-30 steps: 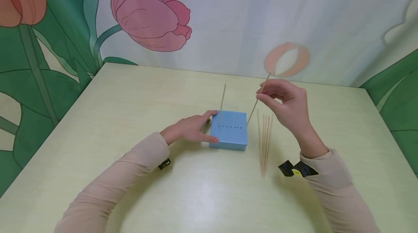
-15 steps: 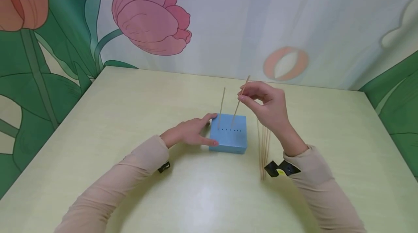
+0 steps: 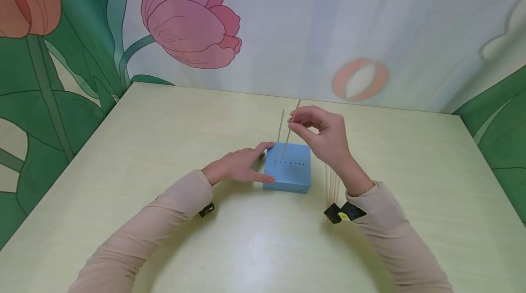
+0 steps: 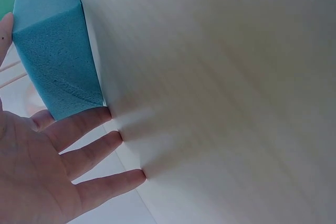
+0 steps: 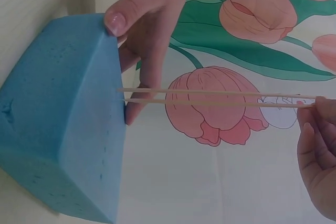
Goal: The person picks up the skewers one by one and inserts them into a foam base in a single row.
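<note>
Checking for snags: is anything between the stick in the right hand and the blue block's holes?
Nothing visible does. The held stick slants down from the right hand to the holes in the blue block; whether its tip sits inside one is unclear. The standing stick is close beside it, not between.

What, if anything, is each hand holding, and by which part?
The right hand pinches a thin stick near its upper end. The left hand grips the blue block by its left side in the head view.
</note>
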Available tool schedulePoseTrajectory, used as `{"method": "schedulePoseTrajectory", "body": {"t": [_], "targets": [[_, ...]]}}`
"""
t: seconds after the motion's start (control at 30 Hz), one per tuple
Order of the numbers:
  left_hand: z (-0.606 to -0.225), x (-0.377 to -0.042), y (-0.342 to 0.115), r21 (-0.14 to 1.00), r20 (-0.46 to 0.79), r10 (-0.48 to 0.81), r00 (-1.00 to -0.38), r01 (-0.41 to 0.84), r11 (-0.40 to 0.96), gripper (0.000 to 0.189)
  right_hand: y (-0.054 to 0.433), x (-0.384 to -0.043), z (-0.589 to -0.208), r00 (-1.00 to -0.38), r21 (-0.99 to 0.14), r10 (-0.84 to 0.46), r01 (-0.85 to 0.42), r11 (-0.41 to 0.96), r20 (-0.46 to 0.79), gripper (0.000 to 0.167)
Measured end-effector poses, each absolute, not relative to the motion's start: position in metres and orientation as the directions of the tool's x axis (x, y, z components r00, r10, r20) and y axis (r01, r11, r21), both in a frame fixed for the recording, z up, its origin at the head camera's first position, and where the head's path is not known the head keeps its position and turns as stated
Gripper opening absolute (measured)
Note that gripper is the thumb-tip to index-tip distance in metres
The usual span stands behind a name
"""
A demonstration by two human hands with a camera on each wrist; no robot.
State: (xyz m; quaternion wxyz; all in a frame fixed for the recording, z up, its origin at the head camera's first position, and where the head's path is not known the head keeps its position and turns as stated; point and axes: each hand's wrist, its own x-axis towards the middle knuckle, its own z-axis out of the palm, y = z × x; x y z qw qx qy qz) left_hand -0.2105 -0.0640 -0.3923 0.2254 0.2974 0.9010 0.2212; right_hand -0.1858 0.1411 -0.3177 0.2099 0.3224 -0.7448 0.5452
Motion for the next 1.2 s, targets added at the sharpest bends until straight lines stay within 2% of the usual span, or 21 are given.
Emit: {"method": "schedulePoseTrajectory", "body": {"t": [0.33, 0.7, 0.87, 1.2], "targets": [[-0.393, -0.211, -0.064, 0.539, -0.272, 0.643, -0.716, 0.441, 0.718, 0.092, 0.138, -0.184, -0.318, -0.705, -0.666, -0.247, -0.709, 0.233, 0.665, 0.014], [-0.392, -0.211, -0.064, 0.539, -0.289, 0.637, -0.715, 0.428, 0.725, 0.092, 0.133, -0.187, -0.337, -0.734, -0.68, -0.271, -0.679, 0.277, 0.623, 0.01], [-0.392, -0.211, -0.065, 0.539, -0.288, 0.638, -0.714, 0.43, 0.724, 0.092, 0.134, -0.188, -0.342, -0.756, -0.691, -0.272, -0.654, 0.308, 0.595, 0.01], [-0.393, -0.211, -0.065, 0.536, -0.269, 0.636, -0.723, 0.436, 0.722, 0.092, 0.16, -0.184, -0.347, -0.829, -0.715, -0.267, -0.559, 0.42, 0.491, 0.022]]}}
